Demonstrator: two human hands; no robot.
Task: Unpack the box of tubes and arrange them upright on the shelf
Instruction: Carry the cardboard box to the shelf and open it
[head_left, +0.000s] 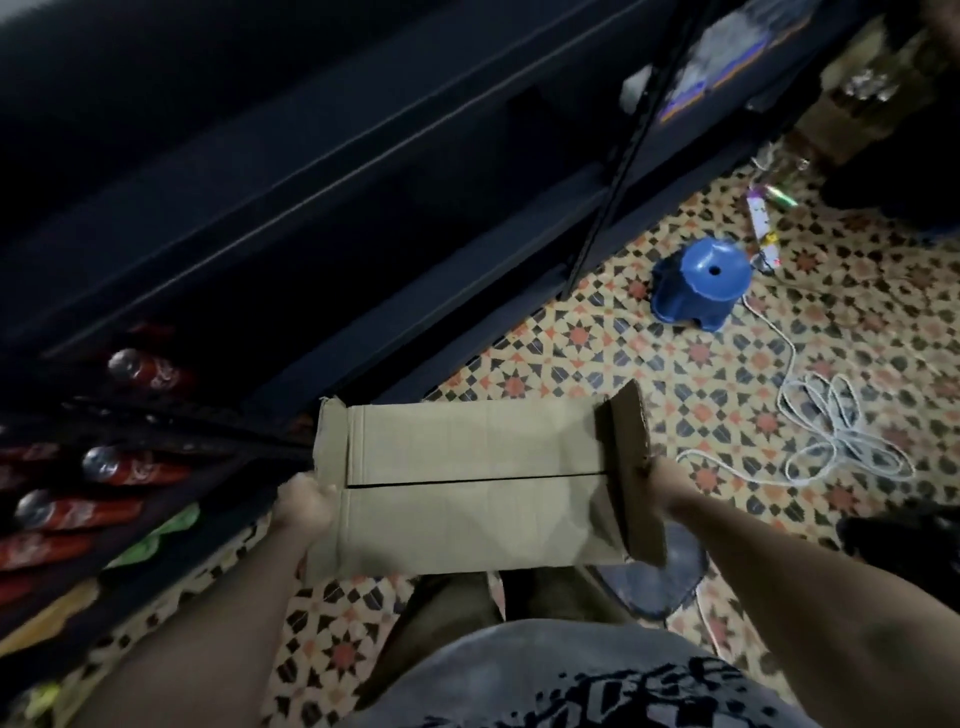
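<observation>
Holding box (478, 488) by both ends: left hand (306, 506) at 9 o'clock, right hand (670, 486) at 3; long side across, shelf (363, 171) at 11.

Red tubes with silver caps (132, 470) on the dark shelf: white lettering is seen on the red bodies, but it is too blurred to be read.
Plain brown cardboard box (478, 488): no print or label is shown on the closed flaps.
Grey shirt with black pattern (597, 696): black marks are seen, but no words can be made out.
White strip with coloured marks (761, 221) on the tiled floor: nothing legible.
</observation>
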